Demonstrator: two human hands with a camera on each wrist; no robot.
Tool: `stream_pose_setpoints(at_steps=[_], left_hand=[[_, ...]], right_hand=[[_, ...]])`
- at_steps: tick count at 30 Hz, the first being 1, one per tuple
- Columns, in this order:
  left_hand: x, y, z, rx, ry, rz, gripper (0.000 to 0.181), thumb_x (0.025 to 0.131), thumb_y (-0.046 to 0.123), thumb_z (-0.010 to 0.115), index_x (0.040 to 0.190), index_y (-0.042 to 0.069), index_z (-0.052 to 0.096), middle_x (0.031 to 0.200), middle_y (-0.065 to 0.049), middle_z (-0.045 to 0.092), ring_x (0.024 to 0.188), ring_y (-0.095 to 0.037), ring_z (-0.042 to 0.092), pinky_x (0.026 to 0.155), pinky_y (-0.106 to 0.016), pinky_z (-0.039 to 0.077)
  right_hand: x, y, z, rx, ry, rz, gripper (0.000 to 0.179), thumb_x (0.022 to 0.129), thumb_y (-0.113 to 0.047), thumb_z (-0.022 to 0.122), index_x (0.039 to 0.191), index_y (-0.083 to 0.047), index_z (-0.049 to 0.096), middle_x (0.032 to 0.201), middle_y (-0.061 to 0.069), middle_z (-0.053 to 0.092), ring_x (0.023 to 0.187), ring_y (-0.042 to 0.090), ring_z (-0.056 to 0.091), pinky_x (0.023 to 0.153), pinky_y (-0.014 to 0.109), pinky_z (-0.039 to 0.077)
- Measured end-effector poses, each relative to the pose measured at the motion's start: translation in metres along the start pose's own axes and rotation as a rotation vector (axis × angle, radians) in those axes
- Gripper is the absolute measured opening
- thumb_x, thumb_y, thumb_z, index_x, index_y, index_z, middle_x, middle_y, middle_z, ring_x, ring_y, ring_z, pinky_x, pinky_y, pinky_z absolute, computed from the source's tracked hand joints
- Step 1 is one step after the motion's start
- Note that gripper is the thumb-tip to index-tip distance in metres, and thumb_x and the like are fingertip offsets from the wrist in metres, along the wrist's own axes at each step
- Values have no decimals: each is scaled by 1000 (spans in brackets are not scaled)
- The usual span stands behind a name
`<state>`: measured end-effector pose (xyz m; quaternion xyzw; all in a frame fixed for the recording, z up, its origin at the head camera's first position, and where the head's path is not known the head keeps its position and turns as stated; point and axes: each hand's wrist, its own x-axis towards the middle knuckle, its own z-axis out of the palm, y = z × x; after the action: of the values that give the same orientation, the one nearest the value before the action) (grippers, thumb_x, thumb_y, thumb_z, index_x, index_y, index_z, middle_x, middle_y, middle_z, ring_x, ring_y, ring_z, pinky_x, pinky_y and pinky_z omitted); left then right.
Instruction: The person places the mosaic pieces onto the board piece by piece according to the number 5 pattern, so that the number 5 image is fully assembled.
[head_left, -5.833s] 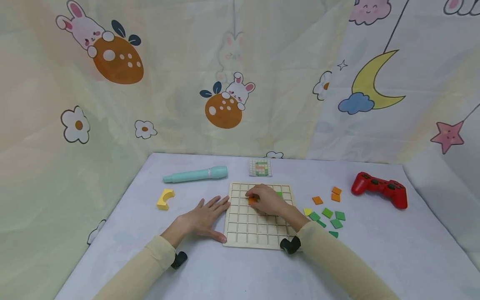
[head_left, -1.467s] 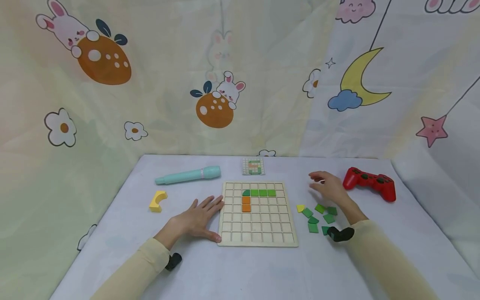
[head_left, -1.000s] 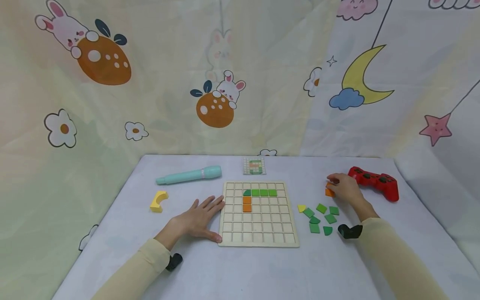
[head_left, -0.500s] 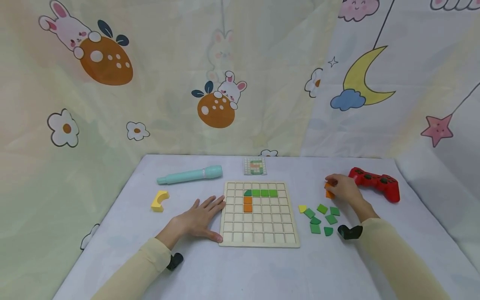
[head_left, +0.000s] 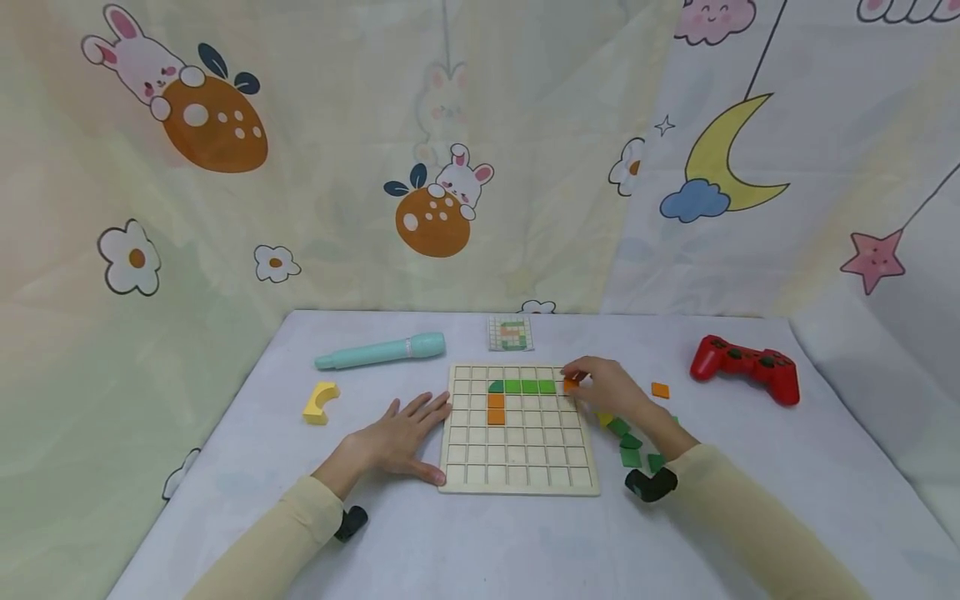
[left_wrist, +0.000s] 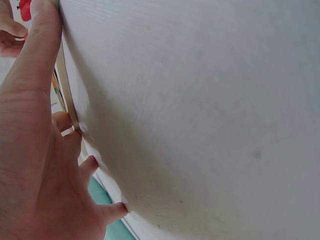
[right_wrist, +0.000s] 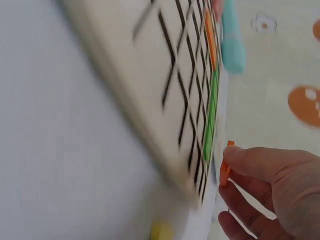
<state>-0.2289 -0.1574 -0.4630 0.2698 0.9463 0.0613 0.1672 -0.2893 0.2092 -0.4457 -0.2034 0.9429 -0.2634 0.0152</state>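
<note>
A pale wooden grid board [head_left: 521,458] lies mid-table. Its upper part holds a row of green tiles [head_left: 529,387] with a rounded dark green one at the left end, and two orange tiles [head_left: 496,409] below that end. My right hand [head_left: 611,390] pinches an orange square tile [right_wrist: 226,165] between thumb and fingers, over the board's upper right corner. My left hand [head_left: 393,442] lies flat with fingers spread, its thumb [left_wrist: 42,45] and fingertips touching the board's left edge.
Right of the board lie several green tiles [head_left: 630,457], a yellow piece [head_left: 604,418] and one orange tile [head_left: 660,390]. A red game controller [head_left: 745,369] sits farther right. Behind are a pattern card [head_left: 511,333] and a teal tube [head_left: 381,351]; a yellow arch block [head_left: 321,403] is at left.
My right hand has picked up one of the orange tiles near the controller and carried it left to the board. Earlier, it left orange tiles on the board. My left hand stays at the board's edge.
</note>
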Motion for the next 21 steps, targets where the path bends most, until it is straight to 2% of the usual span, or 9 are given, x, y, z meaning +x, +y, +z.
stream_pose_setpoints(at_steps=[5, 7, 12, 21], left_hand=[[1, 0, 1, 10, -1, -7, 115, 69, 76, 64, 157, 21, 14, 165, 6, 0, 153, -25, 4, 116, -65, 13], [2, 0, 0, 6, -3, -11, 115, 69, 76, 65, 157, 22, 14, 165, 6, 0, 153, -25, 4, 116, -65, 13], [2, 2, 0, 1, -6, -16, 115, 69, 75, 66, 157, 22, 15, 165, 6, 1, 153, -25, 5, 116, -65, 13], [-1, 3, -2, -7, -5, -12, 115, 70, 73, 67, 157, 20, 15, 165, 4, 1, 153, -26, 5, 116, -65, 12]], right_hand=[[4, -37, 23, 27, -63, -147, 29, 83, -11, 75, 111, -5, 70, 102, 4, 71, 90, 18, 62, 78, 31, 52], [5, -49, 31, 21, -81, -182, 28, 82, -10, 75, 110, -5, 71, 101, 3, 71, 89, 16, 62, 77, 28, 52], [6, -65, 44, -8, -121, -195, 27, 83, -11, 75, 111, -10, 72, 102, -2, 71, 89, 12, 61, 79, 27, 52], [6, -71, 52, -37, -115, -212, 25, 84, -10, 74, 108, -11, 72, 104, -1, 71, 90, 12, 61, 81, 29, 52]])
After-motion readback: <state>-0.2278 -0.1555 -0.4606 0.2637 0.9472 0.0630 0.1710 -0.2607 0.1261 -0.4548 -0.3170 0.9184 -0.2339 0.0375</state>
